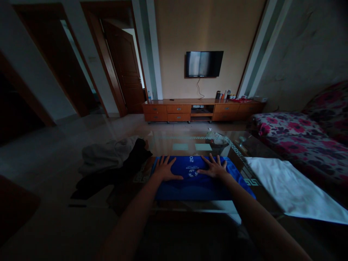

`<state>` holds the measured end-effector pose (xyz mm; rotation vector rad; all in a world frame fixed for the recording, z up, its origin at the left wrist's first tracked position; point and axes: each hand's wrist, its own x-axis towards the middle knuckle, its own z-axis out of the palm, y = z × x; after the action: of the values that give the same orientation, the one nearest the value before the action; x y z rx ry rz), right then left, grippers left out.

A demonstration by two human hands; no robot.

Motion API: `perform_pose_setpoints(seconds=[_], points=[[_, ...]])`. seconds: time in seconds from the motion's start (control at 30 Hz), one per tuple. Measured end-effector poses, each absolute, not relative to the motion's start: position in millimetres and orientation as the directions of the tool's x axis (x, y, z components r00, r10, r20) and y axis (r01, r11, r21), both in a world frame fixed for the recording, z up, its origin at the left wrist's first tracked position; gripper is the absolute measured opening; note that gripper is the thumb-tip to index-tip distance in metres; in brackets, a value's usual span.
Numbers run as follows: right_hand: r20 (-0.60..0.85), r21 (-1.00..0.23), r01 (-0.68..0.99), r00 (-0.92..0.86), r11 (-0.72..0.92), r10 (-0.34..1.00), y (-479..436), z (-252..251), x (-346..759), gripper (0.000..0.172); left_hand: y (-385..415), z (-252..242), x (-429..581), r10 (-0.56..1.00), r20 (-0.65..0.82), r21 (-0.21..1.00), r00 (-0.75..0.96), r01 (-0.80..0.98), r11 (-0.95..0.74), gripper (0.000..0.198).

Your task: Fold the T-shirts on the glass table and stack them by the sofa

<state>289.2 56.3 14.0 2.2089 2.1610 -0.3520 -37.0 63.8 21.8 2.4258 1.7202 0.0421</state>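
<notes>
A blue jersey [179, 190] with white printing and the number 20 lies folded flat on the glass table [163, 139]. My left hand [165, 170] rests on its left part, fingers spread. On its right part lies my right hand [215, 167], also with fingers spread, its thumb near the white round print. Neither hand grips the cloth. Some blue fabric spreads out past my right wrist. Left of the jersey are a black garment [116, 170] and a grey garment [100, 156]. A white cloth [293, 185] lies to the right, over the table's edge.
At the table's far right sits a crumpled plastic bag [217, 137], with a small glass dish [241, 139] beside it. A floral sofa [293, 127] runs along the right. Beyond the table stand a low wooden cabinet [176, 110] and a wall television [203, 64]. A brown door [123, 69] is ajar.
</notes>
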Motion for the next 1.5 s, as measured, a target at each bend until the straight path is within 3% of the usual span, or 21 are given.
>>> perform_pose_setpoints(seconds=[0.23, 0.37, 0.43, 0.57, 0.7, 0.9, 1.1, 1.33, 1.5], points=[[0.001, -0.103, 0.995, 0.017, -0.017, 1.000, 53, 12, 280, 0.084, 58, 27, -23, 0.929, 0.109, 0.129, 0.353, 0.922, -0.366, 0.094], [-0.056, -0.150, 0.989, -0.001, -0.007, 0.998, 55, 9, 286, 0.080, 65, 19, -26, 0.948, 0.037, 0.145, 0.317, 0.937, -0.319, 0.084], [-0.040, -0.177, 0.984, 0.031, -0.037, 0.999, 58, 7, 294, 0.079, 69, 16, -29, 0.963, 0.082, 0.131, 0.257, 0.955, -0.266, 0.077], [0.040, -0.122, 0.980, 0.166, -0.160, 0.985, 63, -2, 316, 0.083, 76, 8, -44, 0.982, 0.135, 0.089, 0.131, 0.986, -0.144, 0.079], [-0.007, -0.124, 0.979, 0.161, -0.160, 0.987, 64, -10, 335, 0.085, 79, 4, -58, 0.986, 0.043, 0.116, 0.162, 0.979, -0.166, 0.077], [-0.034, -0.151, 0.976, 0.156, -0.159, 0.987, 65, -3, 351, 0.078, 78, 9, -60, 0.977, 0.130, 0.099, 0.169, 0.978, -0.182, 0.073], [0.008, -0.140, 0.977, 0.161, -0.158, 0.987, 56, -12, 362, 0.076, 76, 6, -66, 0.973, 0.047, 0.121, 0.224, 0.966, -0.228, 0.078], [0.275, -0.030, 0.988, 0.155, -0.152, 0.949, 40, 2, 337, 0.063, 54, 24, -52, 0.924, 0.317, 0.058, 0.213, 0.968, -0.243, 0.057], [0.284, -0.015, 0.995, 0.099, -0.098, 0.954, 13, 17, 323, 0.061, 24, 39, -48, 0.906, 0.335, -0.005, 0.257, 0.963, -0.271, 0.054]])
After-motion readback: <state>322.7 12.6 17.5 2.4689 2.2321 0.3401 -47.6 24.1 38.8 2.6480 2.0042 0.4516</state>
